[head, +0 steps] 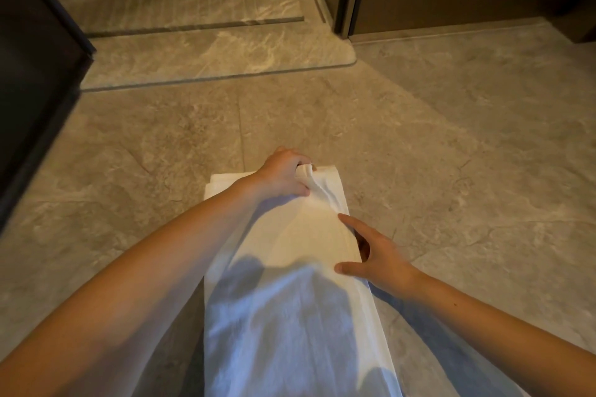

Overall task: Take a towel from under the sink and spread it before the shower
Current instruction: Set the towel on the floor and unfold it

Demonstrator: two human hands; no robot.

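- Towel (290, 300): white, folded into a long strip, lying on the floor (451, 171) short of the shower (193, 55) threshold.
- Left hand (283, 176): fingers closed, pinching a bunched fold at the towel's far end.
- Right hand (377, 255): fingers spread; thumb and forefinger rest on the towel's right edge.

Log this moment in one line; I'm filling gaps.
towel: floor, partly folded | left hand: pinching far end | right hand: open, on right edge
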